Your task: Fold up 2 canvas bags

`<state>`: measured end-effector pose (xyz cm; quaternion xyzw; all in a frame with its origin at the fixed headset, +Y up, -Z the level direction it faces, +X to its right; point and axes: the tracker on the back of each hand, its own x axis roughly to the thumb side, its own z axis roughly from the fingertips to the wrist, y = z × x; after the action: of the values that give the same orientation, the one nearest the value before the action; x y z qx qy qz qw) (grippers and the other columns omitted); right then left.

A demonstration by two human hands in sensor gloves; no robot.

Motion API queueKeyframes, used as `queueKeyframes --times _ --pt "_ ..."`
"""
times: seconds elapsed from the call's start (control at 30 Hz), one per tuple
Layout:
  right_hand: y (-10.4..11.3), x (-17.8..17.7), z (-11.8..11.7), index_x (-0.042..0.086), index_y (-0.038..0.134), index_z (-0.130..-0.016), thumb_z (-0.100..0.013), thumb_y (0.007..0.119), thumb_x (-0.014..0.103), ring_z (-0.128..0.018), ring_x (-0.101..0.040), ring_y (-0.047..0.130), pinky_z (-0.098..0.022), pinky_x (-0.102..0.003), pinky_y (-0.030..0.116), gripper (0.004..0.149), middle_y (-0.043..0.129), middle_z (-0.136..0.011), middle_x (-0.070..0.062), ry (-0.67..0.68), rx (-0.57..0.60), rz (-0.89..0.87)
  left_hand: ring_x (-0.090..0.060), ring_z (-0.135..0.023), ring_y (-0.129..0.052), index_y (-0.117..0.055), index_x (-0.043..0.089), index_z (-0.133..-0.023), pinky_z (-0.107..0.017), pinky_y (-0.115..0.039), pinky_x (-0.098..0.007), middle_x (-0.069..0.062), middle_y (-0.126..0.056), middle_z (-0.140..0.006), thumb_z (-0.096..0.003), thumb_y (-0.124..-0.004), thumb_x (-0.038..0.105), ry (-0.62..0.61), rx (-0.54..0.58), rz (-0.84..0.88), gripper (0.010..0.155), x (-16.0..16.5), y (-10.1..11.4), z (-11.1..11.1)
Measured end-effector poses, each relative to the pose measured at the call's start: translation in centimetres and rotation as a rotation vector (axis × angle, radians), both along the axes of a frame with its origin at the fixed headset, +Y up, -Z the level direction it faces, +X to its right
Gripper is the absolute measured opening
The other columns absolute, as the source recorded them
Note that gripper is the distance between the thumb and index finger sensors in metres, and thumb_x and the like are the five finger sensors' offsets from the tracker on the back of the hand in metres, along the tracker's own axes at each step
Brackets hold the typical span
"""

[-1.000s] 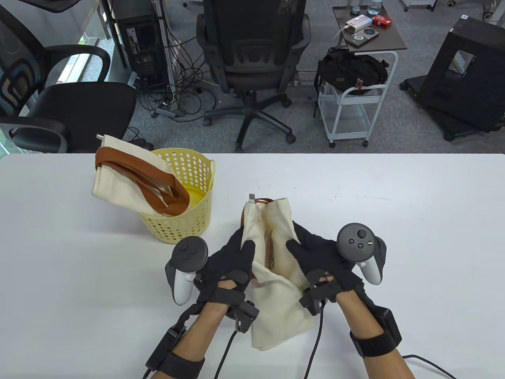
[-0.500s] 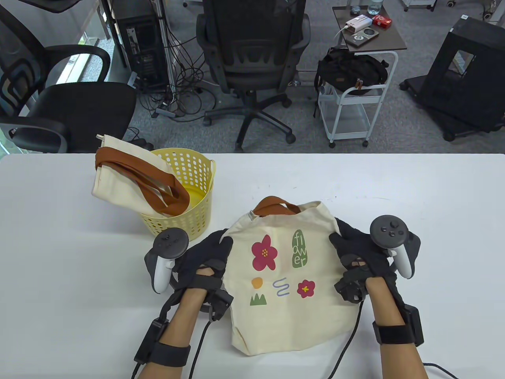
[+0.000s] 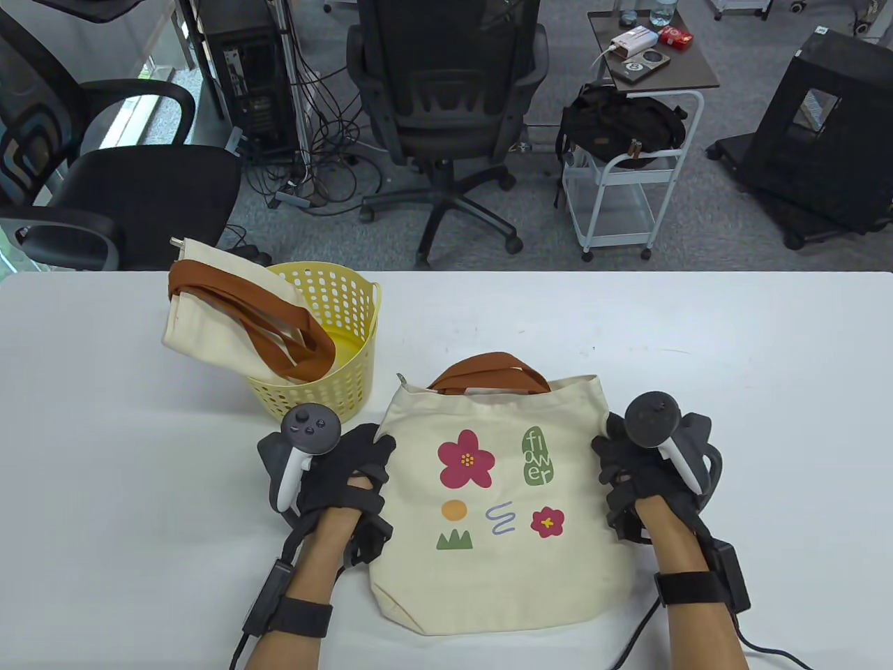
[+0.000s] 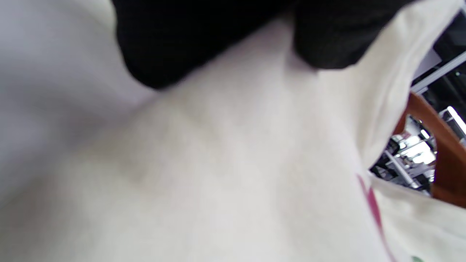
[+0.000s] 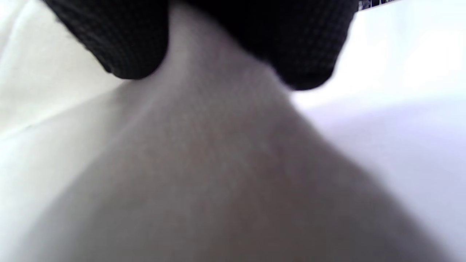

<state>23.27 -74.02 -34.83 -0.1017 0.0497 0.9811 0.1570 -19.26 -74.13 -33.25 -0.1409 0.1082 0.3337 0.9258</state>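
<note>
Two hands on one printed canvas bag (image 3: 499, 502): my left hand (image 3: 342, 474) grips its left edge, my right hand (image 3: 638, 478) its right. It lies flat on the table (image 3: 732, 363), print up, long axis running away from me, brown handles (image 3: 488, 370) at the far end. Beyond its far-left corner, the yellow basket (image 3: 328, 342) holds a second bag (image 3: 230, 314), draped over the rim.

Grey carpet floor (image 3: 698, 230) beyond far edge of white table (image 3: 732, 335). Black office chair (image 3: 446, 105) at centre, second black chair (image 3: 104, 188) at left by a bright window strip (image 3: 150, 70). Computer tower (image 3: 248, 77) with tangled cables (image 3: 328, 153). White trolley (image 3: 628, 188) holds a black backpack (image 3: 621, 129). Black cabinet (image 3: 830, 132) at right.
</note>
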Motion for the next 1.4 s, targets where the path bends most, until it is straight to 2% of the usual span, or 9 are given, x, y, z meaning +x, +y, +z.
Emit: queueKeyframes --times 0.33,0.6,0.8,0.9,0.97,1.03,1.13,1.27,1.4 --pt "-1.1 -5.1 0.3 0.022 0.081 -0.089 -0.043 0.088 0.037 -0.042 -0.019 0.108 -0.029 -0.034 0.089 0.049 0.103 -0.066 -0.001 0.071 0.035 0.538 -0.023 -0.040 -0.109 -0.089 0.023 -0.081 -0.029 -0.090 -0.034 -0.001 -0.104 -0.063 -0.0391 -0.089 0.045 -0.049 0.061 -0.420 0.047 1.8 -1.3 -0.5" --pt "-2.6 -6.1 0.0 0.022 0.080 -0.090 -0.043 0.086 0.044 -0.043 -0.020 0.107 -0.031 -0.034 0.088 0.052 0.102 -0.067 0.000 0.064 -0.006 0.709 -0.022 -0.042 -0.108 -0.085 0.025 -0.085 -0.034 -0.089 -0.035 0.000 -0.101 -0.067 -0.0374 -0.088 0.051 -0.047 0.103 -0.646 0.054 2.9 -2.2 -0.5" --pt "-2.8 -5.4 0.1 0.024 0.072 -0.096 -0.045 0.080 0.051 -0.065 -0.028 0.102 -0.043 -0.041 0.087 0.058 0.093 -0.086 -0.004 0.040 -0.053 0.725 -0.033 -0.082 -0.093 -0.063 0.026 -0.099 -0.057 -0.081 -0.047 -0.003 -0.079 -0.098 -0.0384 -0.080 0.059 -0.067 0.059 -0.716 0.072 3.1 -2.2 -0.3" --pt "-3.1 -5.0 0.1 0.024 0.070 -0.097 -0.045 0.078 0.052 -0.070 -0.031 0.100 -0.046 -0.043 0.086 0.060 0.090 -0.090 -0.006 0.025 -0.072 0.702 -0.035 -0.092 -0.083 -0.055 0.024 -0.102 -0.063 -0.076 -0.051 -0.005 -0.068 -0.105 -0.0389 -0.079 0.059 -0.111 0.043 -0.707 0.076 2.5 -1.3 0.5" --pt "-3.3 -4.7 0.0 0.024 0.069 -0.098 -0.045 0.076 0.053 -0.072 -0.032 0.098 -0.048 -0.043 0.085 0.060 0.089 -0.092 -0.006 0.020 -0.085 0.695 -0.035 -0.098 -0.076 -0.050 0.025 -0.104 -0.067 -0.071 -0.053 -0.004 -0.060 -0.109 -0.0394 -0.078 0.059 -0.190 0.096 -0.710 0.078 2.2 -0.2 2.1" --pt "-3.3 -4.6 0.0 0.024 0.069 -0.098 -0.045 0.076 0.054 -0.073 -0.032 0.098 -0.049 -0.043 0.085 0.061 0.087 -0.093 -0.007 0.018 -0.092 0.689 -0.034 -0.097 -0.076 -0.052 0.026 -0.103 -0.069 -0.070 -0.053 -0.003 -0.064 -0.107 -0.0396 -0.078 0.059 -0.290 0.138 -0.715 0.076 1.8 0.5 3.8" --pt "-3.5 -4.5 -0.1 0.024 0.068 -0.099 -0.045 0.075 0.054 -0.074 -0.032 0.097 -0.049 -0.044 0.084 0.061 0.087 -0.093 -0.007 0.014 -0.095 0.686 -0.034 -0.107 -0.060 -0.045 0.029 -0.105 -0.075 -0.059 -0.058 -0.003 -0.049 -0.113 -0.0402 -0.077 0.058 -0.553 0.147 -0.608 0.078 1.5 0.7 6.7" --pt "-3.8 -4.4 -0.2 0.024 0.067 -0.099 -0.046 0.074 0.055 -0.076 -0.033 0.096 -0.050 -0.045 0.084 0.062 0.086 -0.094 -0.007 0.007 -0.099 0.690 -0.035 -0.114 -0.025 -0.029 0.034 -0.107 -0.080 -0.037 -0.064 -0.001 -0.019 -0.117 -0.0389 -0.075 0.062 -0.805 -0.026 -0.471 0.087 1.8 -1.6 9.6" --pt "-4.1 -4.0 -0.4 0.024 0.067 -0.099 -0.045 0.074 0.057 -0.077 -0.033 0.095 -0.051 -0.045 0.083 0.064 0.085 -0.095 -0.007 -0.022 -0.101 0.686 -0.033 -0.108 0.003 -0.016 0.036 -0.105 -0.078 -0.014 -0.063 0.001 0.002 -0.112 -0.0380 -0.068 0.065 -0.903 -0.197 -0.527 0.090 2.6 -4.4 10.2"
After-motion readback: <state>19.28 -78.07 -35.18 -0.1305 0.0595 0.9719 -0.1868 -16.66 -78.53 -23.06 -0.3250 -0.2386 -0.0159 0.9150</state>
